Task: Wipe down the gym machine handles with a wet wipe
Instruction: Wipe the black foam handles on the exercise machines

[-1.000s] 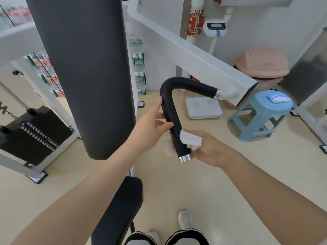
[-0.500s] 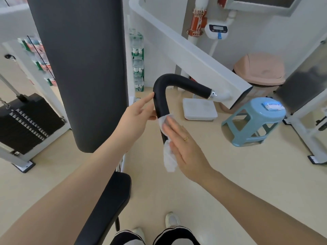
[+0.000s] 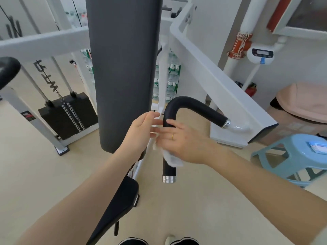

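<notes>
Sliding up from the handle's lower end, the right hand (image 3: 184, 140) is pressing the crumpled white wet wipe (image 3: 172, 159) with flat fingers against the curved black foam handle (image 3: 169, 121) at centre frame; the left hand (image 3: 141, 131), fingers spread, is steadying it at nine o'clock; wiping is progressing toward the bend.

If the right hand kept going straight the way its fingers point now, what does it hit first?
The right hand points left across the handle, pressing the wipe on it. Going on, its fingertips would probably meet the left hand just beyond, though depth between them is unclear. After that comes the dark pad.
</notes>
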### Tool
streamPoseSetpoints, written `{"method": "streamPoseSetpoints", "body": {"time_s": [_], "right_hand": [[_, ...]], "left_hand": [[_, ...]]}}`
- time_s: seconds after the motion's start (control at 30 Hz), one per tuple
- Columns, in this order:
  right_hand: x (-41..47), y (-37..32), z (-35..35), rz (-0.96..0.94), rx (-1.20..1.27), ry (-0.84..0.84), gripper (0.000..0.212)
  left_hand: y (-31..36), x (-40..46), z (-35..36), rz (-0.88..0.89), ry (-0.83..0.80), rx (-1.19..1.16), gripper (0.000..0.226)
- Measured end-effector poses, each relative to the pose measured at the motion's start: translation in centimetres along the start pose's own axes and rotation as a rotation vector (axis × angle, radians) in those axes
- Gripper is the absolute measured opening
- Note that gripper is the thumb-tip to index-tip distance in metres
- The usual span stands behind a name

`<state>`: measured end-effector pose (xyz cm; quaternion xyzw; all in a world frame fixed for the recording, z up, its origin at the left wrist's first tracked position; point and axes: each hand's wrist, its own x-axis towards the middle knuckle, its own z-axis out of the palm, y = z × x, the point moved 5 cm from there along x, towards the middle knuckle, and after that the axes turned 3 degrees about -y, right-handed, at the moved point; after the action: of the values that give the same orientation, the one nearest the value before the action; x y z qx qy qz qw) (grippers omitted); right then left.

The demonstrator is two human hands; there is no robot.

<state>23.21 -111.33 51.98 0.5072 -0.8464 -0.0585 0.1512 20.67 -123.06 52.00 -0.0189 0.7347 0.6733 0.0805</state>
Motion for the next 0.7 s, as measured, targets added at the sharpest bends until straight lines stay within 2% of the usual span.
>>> {"method": "streamPoseSetpoints", "body": {"time_s": [0.1, 0.17, 0.2, 0.3, 0.33, 0.37, 0.43, 0.5, 0.57, 0.7], "right_hand": [[1.0, 5.4, -1.0, 0.321, -0.069, 0.135, 0.032], [1.4, 6.0, -1.2, 0.442, -0.044, 0.171, 0.032], [1.6, 5.3, -0.9, 0.41, -0.026, 0.161, 0.031], [1.4, 2.2, 0.0, 0.127, -0.007, 0.071, 0.032], [1.1, 2.8, 0.0, 0.126, -0.022, 0.097, 0.034], [0.9, 4.2, -0.1, 0.206, -0.026, 0.16, 0.035], [-0.1, 7.9, -0.7, 0.498, 0.009, 0.298, 0.032], [-1.2, 9.3, -0.8, 0.696, 0.028, 0.324, 0.03], [-1.3, 8.3, -0.4, 0.689, -0.023, 0.343, 0.037], [0.7, 6.6, -0.4, 0.54, 0.032, 0.256, 0.048]], "left_hand": [[0.3, 0.1, -0.5, 0.038, 0.07, 0.082, 0.031], [0.5, 0.3, -0.7, 0.04, 0.14, 0.167, 0.034], [0.5, 0.5, -0.8, 0.037, 0.171, 0.195, 0.035], [0.3, 0.7, -0.6, 0.027, 0.165, 0.195, 0.034], [0.4, 0.7, -0.4, 0.031, 0.145, 0.2, 0.033], [0.5, 0.7, -0.2, 0.037, 0.127, 0.205, 0.033], [0.8, 0.8, 0.3, 0.042, 0.093, 0.215, 0.032], [1.2, 1.1, 1.1, 0.051, 0.054, 0.24, 0.036], [1.9, 1.6, 2.0, 0.088, 0.028, 0.276, 0.039], [2.8, 2.1, 3.0, 0.173, 0.038, 0.34, 0.034]]}}
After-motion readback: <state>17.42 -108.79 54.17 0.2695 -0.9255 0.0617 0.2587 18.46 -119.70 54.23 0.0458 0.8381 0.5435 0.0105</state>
